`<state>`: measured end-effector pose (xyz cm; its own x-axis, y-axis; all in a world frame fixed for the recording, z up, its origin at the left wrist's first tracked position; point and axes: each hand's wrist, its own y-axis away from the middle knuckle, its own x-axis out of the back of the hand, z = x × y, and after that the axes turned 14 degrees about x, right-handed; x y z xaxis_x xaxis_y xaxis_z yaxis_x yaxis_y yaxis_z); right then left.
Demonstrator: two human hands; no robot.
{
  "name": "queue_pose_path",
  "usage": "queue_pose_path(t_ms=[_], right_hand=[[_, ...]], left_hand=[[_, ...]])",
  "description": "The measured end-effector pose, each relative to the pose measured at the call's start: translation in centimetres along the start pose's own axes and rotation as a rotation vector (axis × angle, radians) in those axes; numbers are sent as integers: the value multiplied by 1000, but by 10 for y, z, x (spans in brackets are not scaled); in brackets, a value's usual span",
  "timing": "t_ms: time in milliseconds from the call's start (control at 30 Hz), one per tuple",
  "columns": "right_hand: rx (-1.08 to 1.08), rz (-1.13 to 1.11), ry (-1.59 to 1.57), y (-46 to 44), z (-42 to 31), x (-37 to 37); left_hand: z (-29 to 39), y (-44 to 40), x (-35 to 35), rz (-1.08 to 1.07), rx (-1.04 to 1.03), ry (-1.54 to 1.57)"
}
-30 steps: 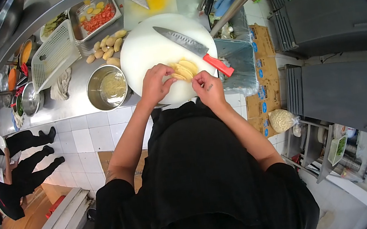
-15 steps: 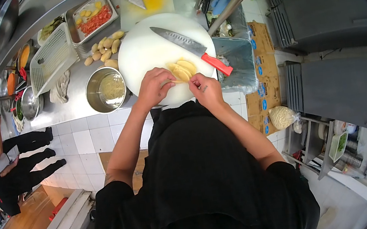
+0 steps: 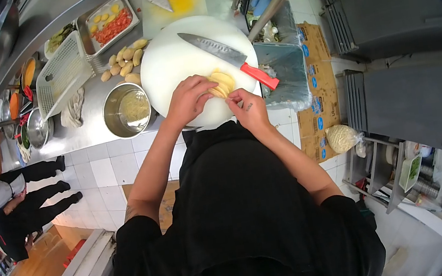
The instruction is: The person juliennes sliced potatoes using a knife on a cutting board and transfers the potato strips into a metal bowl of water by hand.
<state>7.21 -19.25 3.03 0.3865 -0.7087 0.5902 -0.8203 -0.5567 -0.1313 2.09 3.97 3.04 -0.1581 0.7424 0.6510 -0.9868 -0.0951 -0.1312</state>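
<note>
Pale yellow potato slices (image 3: 221, 82) lie overlapped near the front of a round white cutting board (image 3: 163, 56). From the left, my left hand (image 3: 191, 100) reaches over their edge, fingers bent and closed on the slices. My right hand (image 3: 249, 109) is at their lower right side, thumb and forefinger pinched together; whatever is between the tips is too small to make out. A large knife (image 3: 221, 53) with a red handle rests on the board behind the slices, its handle past the right rim.
Left of the board are a steel pot (image 3: 112, 116), several whole potatoes (image 3: 125, 55), a white perforated basket (image 3: 60, 84) and a tray with chopped red pieces (image 3: 114, 28). A lined bin (image 3: 283, 71) stands right. Co-workers (image 3: 2, 194) stand far left.
My left hand has moved slightly up and further over the slices. My right hand stays pinched at their lower edge. The view has shifted a little, and the co-workers at the left have changed posture.
</note>
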Motion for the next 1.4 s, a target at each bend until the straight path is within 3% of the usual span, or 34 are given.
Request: queue_pose_path(t_ms=[167,400,600,700,833,900,1000,1267,1400], right_hand=[[20,-15,-55,3,-1,1],[-30,-38,-81,8,-1,7],[32,-34,-110,23,2,19],[79,-14,-108,25,2,22],[96,-16,-92,20,-7,32],[103,-4,-75,18,-6,34],[135,44,-65,12,0,32],[329,117,83,-16,-8,8],[316,94,56,-22,-1,1]], left_hand=[[-2,6,-8,107,25,85],[-9,12,-3,22,-33,-3],[-20,24,16,-29,215,218],[-16,21,30,-118,533,275],[-15,18,32,-183,487,305],[-13,15,25,-141,235,205],[-4,7,19,-120,161,54],[4,5,7,4,147,42],[-4,8,-1,48,112,19]])
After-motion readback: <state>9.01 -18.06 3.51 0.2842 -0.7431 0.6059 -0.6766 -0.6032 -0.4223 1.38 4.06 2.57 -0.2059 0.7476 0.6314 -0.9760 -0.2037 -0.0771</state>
